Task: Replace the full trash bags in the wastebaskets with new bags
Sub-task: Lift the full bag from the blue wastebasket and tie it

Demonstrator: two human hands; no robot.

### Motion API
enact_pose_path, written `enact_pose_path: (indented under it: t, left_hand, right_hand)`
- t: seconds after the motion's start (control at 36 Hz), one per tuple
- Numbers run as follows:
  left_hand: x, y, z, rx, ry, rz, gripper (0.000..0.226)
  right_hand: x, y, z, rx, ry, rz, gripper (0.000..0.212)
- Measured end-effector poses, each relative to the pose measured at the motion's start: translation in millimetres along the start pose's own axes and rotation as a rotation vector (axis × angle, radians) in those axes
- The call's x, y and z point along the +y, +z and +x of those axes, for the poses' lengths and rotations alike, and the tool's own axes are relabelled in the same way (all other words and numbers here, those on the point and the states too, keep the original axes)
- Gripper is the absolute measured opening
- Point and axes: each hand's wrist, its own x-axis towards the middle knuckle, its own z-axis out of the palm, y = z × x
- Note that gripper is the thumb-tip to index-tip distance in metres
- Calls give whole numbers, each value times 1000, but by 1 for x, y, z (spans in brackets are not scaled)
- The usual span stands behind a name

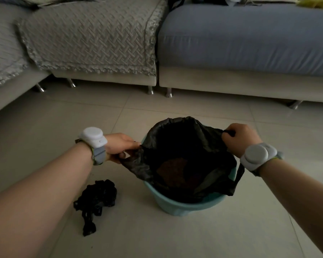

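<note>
A black bag sits in the teal bin on the floor, mid-frame. Its left edge is pinched by the left hand; its right handle is gripped by the right hand. The film is judged thin, soft, tear-prone and light; best held by both handles. Spare bags lie crumpled near left of the bin.
</note>
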Motion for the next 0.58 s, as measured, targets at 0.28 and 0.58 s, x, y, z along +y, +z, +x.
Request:
enact_pose_path:
  t: [0.28, 0.58]
  left_hand:
    - [19, -20, -9, 301, 304, -407, 26]
    - [74, -27, -54, -40, 526, -602, 23]
  right_hand:
    - [-27, -14, 0, 163, -98, 269, 14]
    - [-62, -63, -12, -168, -157, 372, 9]
